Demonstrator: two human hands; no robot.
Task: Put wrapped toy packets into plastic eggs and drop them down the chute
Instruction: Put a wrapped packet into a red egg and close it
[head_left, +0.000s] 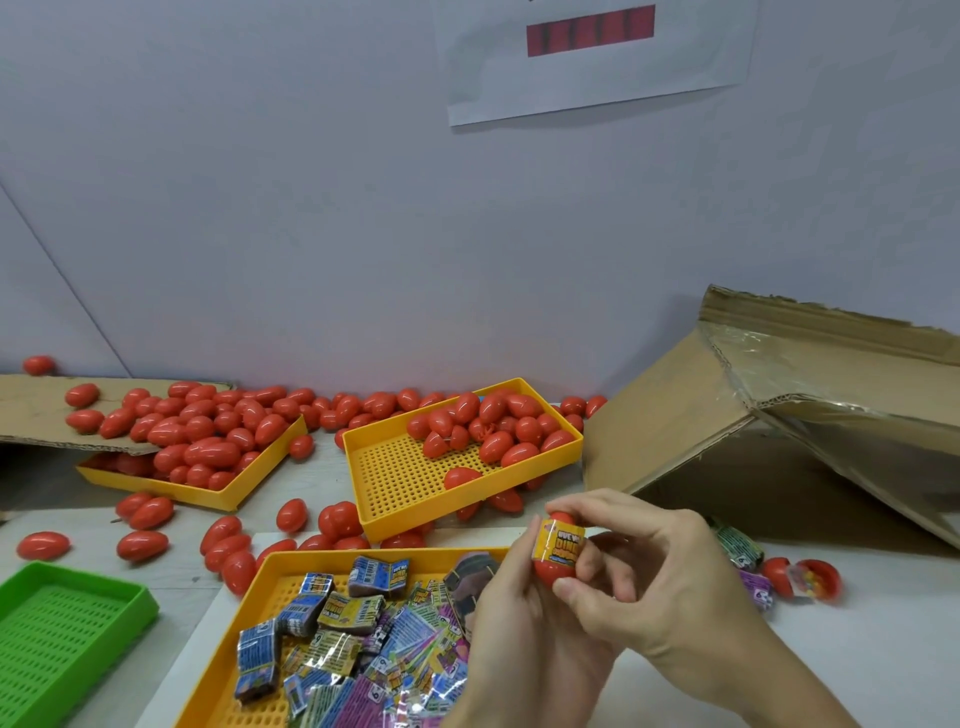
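Pinched between thumb and fingers of both hands, a red plastic egg (555, 555) with a yellow printed band around its middle is being held upright above the near edge of the table (857, 649). It is being gripped from the right by the right hand (654, 582), with the thumb low on the egg and the fingertips (563, 506) curled over its top, while it is being supported from below and from the left by the left hand (514, 618). Whether the egg's two halves are fully closed cannot be told, as the seam is being covered by the band.

Just beneath the hands, a heap of wrapped toy packets (343, 639) in blue, yellow, purple and green print is being held in a yellow perforated tray (270, 571). A second yellow tray (395, 483), tilted and propped on loose eggs, is being shown behind it with a cluster of red eggs (493, 426) in its far corner. A third yellow tray (208, 496) to the left is being shown heaped with more eggs (208, 431) and partly covered by a flat cardboard sheet (36, 410). Loose red eggs are being seen scattered across the table between the trays. A green slotted tray (62, 623) is being seen at the lower left. To the right, a slanted cardboard chute (691, 421) lined with clear tape is being seen leaning against the wall, and near its foot an opened egg (810, 577) is lying beside a few stray packets (740, 548).
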